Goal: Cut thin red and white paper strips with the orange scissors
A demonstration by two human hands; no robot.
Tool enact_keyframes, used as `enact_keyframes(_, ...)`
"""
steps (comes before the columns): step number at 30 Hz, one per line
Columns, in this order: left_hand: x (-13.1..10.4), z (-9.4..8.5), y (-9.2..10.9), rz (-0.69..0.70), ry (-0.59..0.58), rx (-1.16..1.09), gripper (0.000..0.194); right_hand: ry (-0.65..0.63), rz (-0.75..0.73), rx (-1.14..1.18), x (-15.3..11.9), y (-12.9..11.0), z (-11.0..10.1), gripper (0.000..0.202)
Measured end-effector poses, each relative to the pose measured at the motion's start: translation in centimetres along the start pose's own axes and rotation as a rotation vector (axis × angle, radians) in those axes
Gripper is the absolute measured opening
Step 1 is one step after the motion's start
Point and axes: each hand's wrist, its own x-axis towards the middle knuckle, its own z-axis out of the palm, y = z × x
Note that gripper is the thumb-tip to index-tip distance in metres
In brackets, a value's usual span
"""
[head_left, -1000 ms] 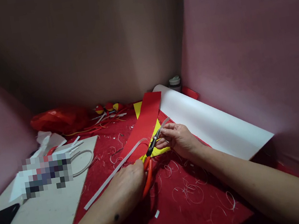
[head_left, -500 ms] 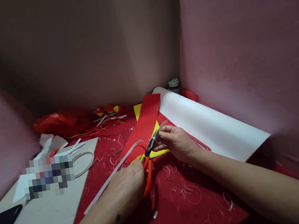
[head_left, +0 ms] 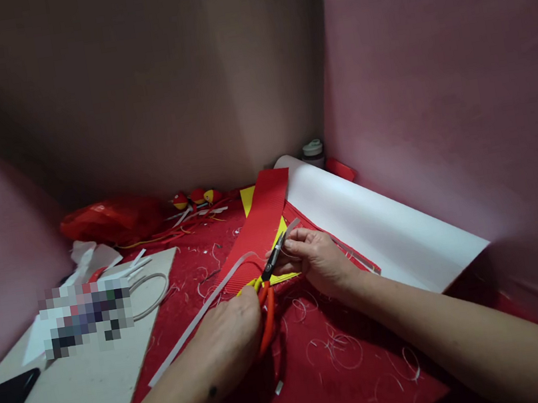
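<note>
My left hand is wrapped round the handles of a pair of scissors, one orange and one yellow. Their dark blades point away from me, up to the fingertips of my right hand. Between thumb and fingers, my right hand pinches a narrow pale strip, its end sticking out above the blades. A long whitish strip runs from near the blades down along my left forearm. Beneath the hands lie red corrugated sheets and a yellow sheet.
A large white sheet curves along the right. A pale board with a white cable loop lies left. Behind are a red plastic bag, red-and-yellow balls and a bottle. Thin curled offcuts litter the red cloth.
Almost nothing differs. My right hand and the scissor blades have shifted very slightly, and the lower end of the long strip has moved a little left.
</note>
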Motion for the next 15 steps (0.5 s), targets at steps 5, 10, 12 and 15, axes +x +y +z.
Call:
enact_keyframes(5, 0.0, 0.1, 0.0, 0.026, 0.001, 0.061, 0.026, -0.012, 0.026, -0.028, -0.1, -0.2, 0.1, 0.013)
enact_keyframes(10, 0.1, 0.8, -0.6, 0.048, 0.022, 0.065, 0.026, 0.019, 0.004, -0.069, 0.2, -0.6, -0.1, 0.012)
enact_keyframes(12, 0.2, 0.9, -0.7, 0.042, 0.017, 0.075, 0.024, 0.029, -0.007, -0.076, 0.4, -0.7, -0.2, 0.011)
enact_keyframes(15, 0.2, 0.9, -0.6, 0.009, 0.015, 0.091, 0.022, 0.033, 0.012, -0.069, 0.4, -0.8, -0.2, 0.012)
